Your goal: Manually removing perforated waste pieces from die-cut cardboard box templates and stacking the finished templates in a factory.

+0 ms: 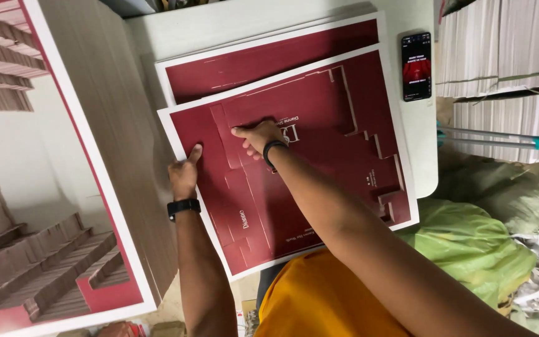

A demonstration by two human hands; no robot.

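Note:
A dark red printed cardboard sheet (319,143) with die-cut box outlines and a white border lies on top of a stack on the white table (232,25). My left hand (184,171) grips the sheet's left edge, thumb pressed on the red surface. My right hand (257,134) lies flat on the sheet near its middle left, fingers pressing along a cut line. Both wrists wear black bands. A second red sheet (263,59) of the same kind sticks out from under the top one at the far side.
A tall stack of cut sheets (95,125) stands on the left, red shapes on its top face. A black phone (417,66) lies on the table's right side. Piles of white paper (506,56) sit at the right, a green plastic bag (469,243) below them.

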